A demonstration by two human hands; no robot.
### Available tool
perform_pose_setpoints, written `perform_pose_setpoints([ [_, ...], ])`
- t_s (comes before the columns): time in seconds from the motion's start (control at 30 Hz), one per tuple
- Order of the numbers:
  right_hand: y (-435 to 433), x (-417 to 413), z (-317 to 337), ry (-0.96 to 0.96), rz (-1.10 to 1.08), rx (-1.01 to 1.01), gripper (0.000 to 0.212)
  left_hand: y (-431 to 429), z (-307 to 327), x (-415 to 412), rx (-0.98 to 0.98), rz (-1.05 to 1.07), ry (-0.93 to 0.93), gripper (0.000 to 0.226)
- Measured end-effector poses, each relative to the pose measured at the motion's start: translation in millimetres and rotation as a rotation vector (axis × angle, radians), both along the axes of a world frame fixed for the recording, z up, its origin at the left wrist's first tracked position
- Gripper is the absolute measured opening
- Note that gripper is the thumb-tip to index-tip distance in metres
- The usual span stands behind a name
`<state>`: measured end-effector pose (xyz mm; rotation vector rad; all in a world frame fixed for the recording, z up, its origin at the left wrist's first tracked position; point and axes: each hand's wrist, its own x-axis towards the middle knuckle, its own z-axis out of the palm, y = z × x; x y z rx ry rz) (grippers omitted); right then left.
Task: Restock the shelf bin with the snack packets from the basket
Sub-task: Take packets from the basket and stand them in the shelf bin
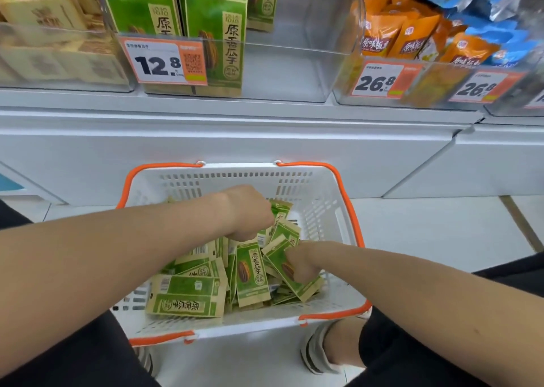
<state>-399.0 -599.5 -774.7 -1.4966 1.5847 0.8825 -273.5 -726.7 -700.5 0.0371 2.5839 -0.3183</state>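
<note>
Nearest: legs in black fabric (73, 363) at both sides of the frame, and a grey-white shoe (316, 348) on a pale tiled floor (426, 227). Between the legs, on the floor, sits a white slotted basket (323, 210) with 2 orange handles folded down along its rim. The snack packets (188, 295) lie inside in a loose heap. They are green and kraft-brown with a sunflower seed drawn on the front, printed 原香瓜子 (the logo text at the top is too small to read).

Both bare forearms reach into the basket.
- Left hand (250, 213): knuckles up, fingers curled down into the far side of the heap, tips hidden. Can't tell if it has a packet.
- Right hand (301, 264): thumb on the face of 1 packet, fingers curled under it, pinching it at the right side of the heap.

Behind the basket is a white shelf base (206, 151), a plain panel. On the ledge above stands the clear shelf bin (294, 63), with matching green packs (215, 24) upright in its left half. The orange-framed price tag (164, 63) on its front reads 12.8 and carries a QR code.

The bin to the right holds orange pouches (382, 36) and blue pouches (485, 4), with 2 tags (379, 80) reading 26.8. The bin to the left holds beige boxes (44, 16), blurred.
</note>
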Motion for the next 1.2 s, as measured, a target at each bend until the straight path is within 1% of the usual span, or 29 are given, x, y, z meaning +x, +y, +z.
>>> perform_pose_setpoints([
  [0.07, -0.7, 5.5, -4.5, -0.02, -0.016, 0.004, 0.013, -2.1, -1.5, -0.6, -0.004, 0.0, 0.007, 0.034],
  [0.17, -1.4, 7.4, -8.3, -0.044, -0.092, -0.044, 0.014, -3.5, 1.0, 1.4, -0.005, -0.001, -0.018, 0.024],
  [0.23, -2.7, 6.3, -5.7, -0.062, -0.124, -0.114, 0.017, -3.9, 2.8, 2.9, -0.008, 0.007, -0.038, 0.019],
  [0.3, -4.2, 9.4, -1.9, -0.059, -0.111, -0.164, 0.025, -3.6, 3.6, 4.3, -0.002, 0.018, -0.049, 0.02],
  [0.4, -6.1, 20.8, -1.9, -0.024, -0.101, -0.2, 0.029, -3.4, 5.6, 3.8, 0.016, 0.045, -0.059, 0.022],
  [0.47, -8.4, 24.8, -2.7, -0.024, -0.124, -0.245, 0.025, -4.6, 6.8, 3.1, 0.064, 0.12, -0.061, 0.022],
  [0.53, -13.5, 23.7, 6.8, -0.009, -0.147, -0.345, 0.017, -10.4, 7.2, 5.1, 0.14, 0.222, -0.048, 0.028],
  [0.57, -16.9, 20.9, 13.5, -0.01, -0.178, -0.404, 0.021, -14.9, 7.0, 6.8, 0.17, 0.268, -0.023, 0.032],
  [0.63, -26.8, 13.8, 23.1, -0.075, -0.286, -0.541, 0.034, -25.2, 6.8, 9.7, 0.207, 0.352, 0.031, 0.041],
  [0.77, -50.1, 3.7, 43.4, -0.323, -0.471, -0.73, 0.037, -45.4, 13.6, 12.9, 0.241, 0.479, 0.105, 0.055],
  [0.83, -59.6, -0.8, 56.5, -0.433, -0.562, -0.824, 0.036, -56.0, 21.3, 15.2, 0.325, 0.531, 0.182, 0.058],
  [0.87, -63.8, -3.4, 62.2, -0.472, -0.609, -0.877, 0.033, -61.3, 27.3, 16.0, 0.384, 0.558, 0.23, 0.054],
  [0.93, -72.1, -7.6, 73.4, -0.513, -0.681, -0.989, 0.028, -72.2, 40.6, 17.2, 0.449, 0.607, 0.342, 0.044],
  [1.0, -79.4, -10.2, 84.2, -0.571, -0.726, -1.096, 0.023, -82.0, 53.7, 17.6, 0.491, 0.674, 0.494, 0.032],
  [1.07, -84.3, -10.1, 97.0, -0.63, -0.738, -1.181, 0.017, -88.9, 67.1, 18.8, 0.576, 0.731, 0.638, 0.024],
  [1.2, -90.6, -10.1, 133.7, -0.662, -0.696, -1.411, 0.002, -90.6, 99.0, 20.1, 0.78, 0.765, 0.926, 0.013],
])
